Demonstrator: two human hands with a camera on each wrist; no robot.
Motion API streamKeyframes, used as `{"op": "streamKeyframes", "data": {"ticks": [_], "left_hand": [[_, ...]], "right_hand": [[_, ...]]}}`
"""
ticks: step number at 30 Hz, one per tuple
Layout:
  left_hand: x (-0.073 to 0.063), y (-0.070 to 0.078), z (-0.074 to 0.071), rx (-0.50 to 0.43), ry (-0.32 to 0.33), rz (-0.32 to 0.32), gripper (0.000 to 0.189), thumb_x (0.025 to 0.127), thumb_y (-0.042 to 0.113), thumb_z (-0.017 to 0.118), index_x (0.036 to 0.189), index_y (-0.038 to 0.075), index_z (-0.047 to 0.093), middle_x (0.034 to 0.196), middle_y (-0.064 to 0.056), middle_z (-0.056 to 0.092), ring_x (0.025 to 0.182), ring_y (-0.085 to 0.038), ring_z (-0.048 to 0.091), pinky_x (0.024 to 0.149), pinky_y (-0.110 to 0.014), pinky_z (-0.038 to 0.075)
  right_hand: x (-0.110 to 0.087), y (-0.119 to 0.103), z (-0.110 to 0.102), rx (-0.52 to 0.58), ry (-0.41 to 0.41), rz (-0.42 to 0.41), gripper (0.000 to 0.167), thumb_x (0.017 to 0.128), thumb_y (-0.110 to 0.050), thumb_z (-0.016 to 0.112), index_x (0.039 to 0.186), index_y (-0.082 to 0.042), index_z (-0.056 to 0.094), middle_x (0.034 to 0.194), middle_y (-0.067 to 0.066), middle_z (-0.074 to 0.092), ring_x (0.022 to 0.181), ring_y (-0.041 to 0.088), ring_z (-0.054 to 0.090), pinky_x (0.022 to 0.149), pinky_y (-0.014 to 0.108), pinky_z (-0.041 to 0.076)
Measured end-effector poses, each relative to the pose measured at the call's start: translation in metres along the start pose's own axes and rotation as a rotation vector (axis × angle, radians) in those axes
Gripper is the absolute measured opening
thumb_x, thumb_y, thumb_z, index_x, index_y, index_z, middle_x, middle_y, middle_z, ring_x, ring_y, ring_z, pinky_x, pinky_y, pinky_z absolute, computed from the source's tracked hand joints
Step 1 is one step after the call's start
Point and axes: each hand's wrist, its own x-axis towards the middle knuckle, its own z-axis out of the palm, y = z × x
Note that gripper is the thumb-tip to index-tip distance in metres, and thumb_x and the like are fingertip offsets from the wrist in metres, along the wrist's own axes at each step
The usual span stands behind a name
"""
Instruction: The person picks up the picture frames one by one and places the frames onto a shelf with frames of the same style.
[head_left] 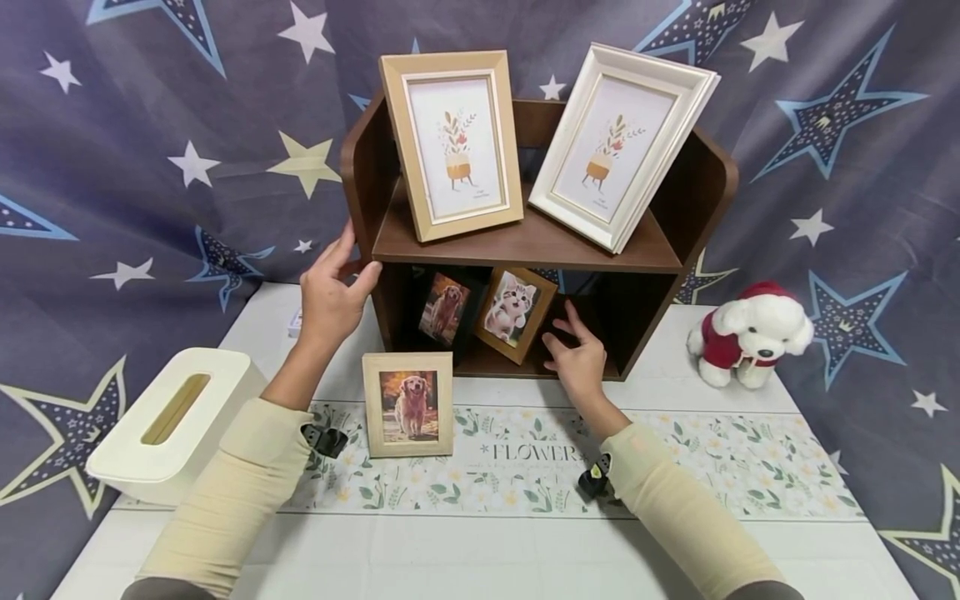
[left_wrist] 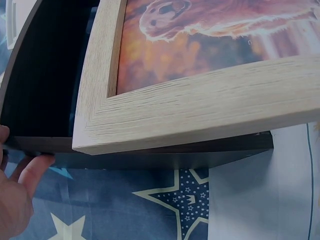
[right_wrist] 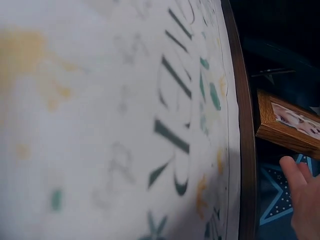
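The brown wooden kitten photo frame (head_left: 510, 315) stands on the lower shelf (head_left: 487, 367) of the dark brown bookshelf (head_left: 517, 246), its picture facing out toward 6 o'clock. Seen from the head camera, its long axis slants, top end toward 1 o'clock and foot toward 7. At its 9 o'clock is the dark-framed golden retriever photo (head_left: 444, 308); whether the two touch cannot be told.

The right hand (head_left: 581, 358), at the kitten frame's 4 o'clock, has its fingers stretched out and grasps nothing; the fingertips lie just beside the frame's edge. The left hand (head_left: 330, 292), toward 9 o'clock, touches the bookshelf's side with thumb and finger extended, seemingly steadying it rather than clenching it.

The step in hand looks like adjusting how the kitten frame sits. The next move probably calls for a light touch on its near edge, sparing its neighbour.

On the table (head_left: 375, 546), toward 8 o'clock, stands the pale wood retriever photo frame (head_left: 408, 404); above, a tan frame (head_left: 456, 150) sits at 11 and a silvery-white frame (head_left: 622, 150) at 1
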Motion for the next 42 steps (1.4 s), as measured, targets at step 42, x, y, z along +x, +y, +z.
{"op": "streamKeyframes", "data": {"ticks": [42], "left_hand": [[0.0, -0.001, -0.001, 0.02, -0.015, -0.013, 0.065, 0.091, 0.002, 0.071, 0.15, 0.018, 0.049, 0.145, -0.008, 0.061, 0.114, -0.031, 0.069, 0.091, -0.008, 0.053]], "right_hand": [[-0.05, -0.028, 0.019, 0.156, -0.318, 0.118, 0.065, 0.092, -0.009, 0.075, 0.152, -0.02, 0.051, 0.141, 0.023, 0.061, 0.098, 0.015, 0.075, 0.077, 0.047, 0.065]]}}
